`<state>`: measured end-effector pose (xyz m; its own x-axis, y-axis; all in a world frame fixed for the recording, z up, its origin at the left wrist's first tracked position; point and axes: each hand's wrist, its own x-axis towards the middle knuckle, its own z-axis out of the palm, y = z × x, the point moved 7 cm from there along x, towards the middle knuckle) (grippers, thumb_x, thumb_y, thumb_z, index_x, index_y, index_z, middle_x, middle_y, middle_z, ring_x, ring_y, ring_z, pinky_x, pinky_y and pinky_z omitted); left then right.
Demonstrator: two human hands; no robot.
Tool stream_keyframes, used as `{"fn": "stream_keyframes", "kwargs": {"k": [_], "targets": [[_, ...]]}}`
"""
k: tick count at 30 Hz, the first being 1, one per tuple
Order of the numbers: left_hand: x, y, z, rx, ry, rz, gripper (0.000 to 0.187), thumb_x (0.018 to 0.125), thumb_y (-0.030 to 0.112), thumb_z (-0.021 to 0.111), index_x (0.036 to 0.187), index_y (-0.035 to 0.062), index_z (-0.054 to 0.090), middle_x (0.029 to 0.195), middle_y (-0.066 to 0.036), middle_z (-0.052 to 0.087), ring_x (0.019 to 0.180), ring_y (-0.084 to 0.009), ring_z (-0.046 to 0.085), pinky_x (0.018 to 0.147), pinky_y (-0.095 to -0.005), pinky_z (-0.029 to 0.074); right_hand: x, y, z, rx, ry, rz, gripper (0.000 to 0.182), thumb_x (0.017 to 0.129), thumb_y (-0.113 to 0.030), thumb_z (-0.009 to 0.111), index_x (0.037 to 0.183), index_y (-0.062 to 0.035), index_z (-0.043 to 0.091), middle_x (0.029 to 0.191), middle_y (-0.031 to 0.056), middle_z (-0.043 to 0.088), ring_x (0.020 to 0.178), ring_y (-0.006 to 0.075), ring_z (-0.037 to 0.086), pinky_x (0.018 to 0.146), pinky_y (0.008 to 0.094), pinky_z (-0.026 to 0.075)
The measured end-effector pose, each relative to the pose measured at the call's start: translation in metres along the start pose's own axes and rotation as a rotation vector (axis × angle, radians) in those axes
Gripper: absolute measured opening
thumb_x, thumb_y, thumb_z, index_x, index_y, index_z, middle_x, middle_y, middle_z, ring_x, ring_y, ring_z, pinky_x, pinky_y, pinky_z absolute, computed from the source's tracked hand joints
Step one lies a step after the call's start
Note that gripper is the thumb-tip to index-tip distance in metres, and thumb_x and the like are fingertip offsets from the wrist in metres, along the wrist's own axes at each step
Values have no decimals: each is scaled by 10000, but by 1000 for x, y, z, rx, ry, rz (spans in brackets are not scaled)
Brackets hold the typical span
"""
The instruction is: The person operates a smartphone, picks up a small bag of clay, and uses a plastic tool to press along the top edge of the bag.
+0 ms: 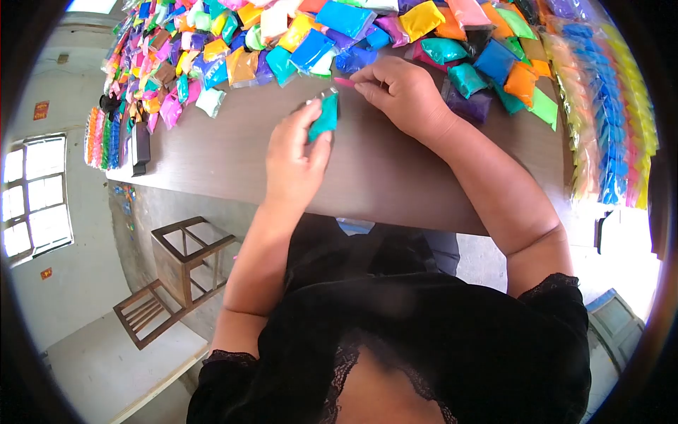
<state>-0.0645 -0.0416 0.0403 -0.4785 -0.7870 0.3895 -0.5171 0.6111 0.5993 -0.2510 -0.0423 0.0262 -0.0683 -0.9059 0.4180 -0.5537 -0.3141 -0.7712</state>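
Note:
My left hand (296,159) is closed around a teal packet (325,119), a small clear bag with soft-looking coloured filling, held just over the table. To its right, my right hand (411,99) is closed in a pinch near the front of the pile. A small flat pink piece (344,82) sticks out from its fingertips; its kind is too small to make out. Beyond both hands lies a large heap of similar packets, among them a blue packet (312,49) and a yellow packet (422,20).
The brown table (233,152) ends close to my body. Strips of joined packets (600,113) hang at the right edge, and more packet strips (102,138) stand at the far left. A wooden chair (185,265) lies on the floor at left.

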Motion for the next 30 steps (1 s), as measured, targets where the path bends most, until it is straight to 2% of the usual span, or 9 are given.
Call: {"fn": "stream_keyframes", "kwargs": {"k": [4, 6, 8, 9, 12, 17, 21, 23, 30], "targets": [[18, -2, -12, -667, -103, -408, 371, 908, 110, 595, 1271, 56, 540, 1065, -68, 632, 831, -109, 600, 683, -252, 499, 3, 10, -5, 167, 25, 163, 159, 821, -131, 655, 954, -52, 692, 886, 142, 650, 821, 279, 642, 734, 350, 511], [24, -12, -2, -630, -206, -440, 360, 905, 102, 587, 1255, 30, 540, 1054, -94, 626, 845, -164, 615, 698, -296, 504, 4, 10, -4, 159, 23, 150, 162, 822, -134, 656, 956, -53, 694, 891, 144, 651, 824, 279, 644, 736, 349, 511], [32, -6, 9, 208, -308, -53, 384, 876, 104, 619, 1240, 8, 541, 1050, -125, 613, 875, -246, 607, 760, -345, 499, 3, 10, -2, 150, 16, 134, 164, 822, -136, 657, 958, -53, 697, 897, 145, 653, 826, 279, 646, 739, 349, 511], [33, 1, 3, 253, -218, 5, 390, 857, 117, 637, 1214, -14, 549, 1113, -164, 596, 977, -331, 583, 858, -387, 476, 2, 10, -1, 164, 12, 144, 163, 821, -137, 658, 956, -53, 697, 896, 145, 653, 824, 280, 646, 738, 349, 511], [26, 21, -6, 289, 18, 95, 447, 860, 126, 635, 1262, -21, 507, 1245, -207, 537, 1138, -357, 531, 958, -401, 432, 4, 11, -5, 156, 30, 138, 161, 821, -136, 658, 953, -52, 697, 897, 143, 655, 824, 279, 647, 737, 348, 512], [-10, 32, 44, 380, -332, 86, 741, 849, 304, 650, 1386, -68, 300, 1466, -290, 244, 1354, -448, 256, 1110, -505, 226, 2, 9, -1, 142, 14, 141, 159, 821, -131, 657, 953, -51, 696, 903, 142, 658, 824, 279, 647, 738, 349, 511], [-3, 27, 37, 319, -427, 80, 762, 848, 335, 650, 1388, -70, 296, 1474, -289, 225, 1357, -456, 243, 1113, -511, 218, 6, 9, -4, 172, 27, 140, 159, 821, -136, 659, 953, -54, 696, 904, 139, 659, 815, 274, 648, 733, 345, 510], [-1, 34, 23, 276, -262, 140, 768, 849, 351, 650, 1398, -53, 297, 1480, -275, 230, 1369, -429, 243, 1114, -513, 211, 2, 12, -3, 165, 30, 152, 159, 823, -137, 658, 955, -56, 695, 905, 137, 659, 811, 271, 648, 733, 343, 510], [-7, 23, 33, 283, -468, 183, 783, 845, 373, 654, 1415, -24, 293, 1486, -261, 236, 1391, -397, 224, 1122, -502, 196, 3, 11, -1, 160, -5, 172, 172, 832, -149, 656, 974, -60, 694, 904, 133, 662, 814, 268, 650, 739, 339, 507]]}}
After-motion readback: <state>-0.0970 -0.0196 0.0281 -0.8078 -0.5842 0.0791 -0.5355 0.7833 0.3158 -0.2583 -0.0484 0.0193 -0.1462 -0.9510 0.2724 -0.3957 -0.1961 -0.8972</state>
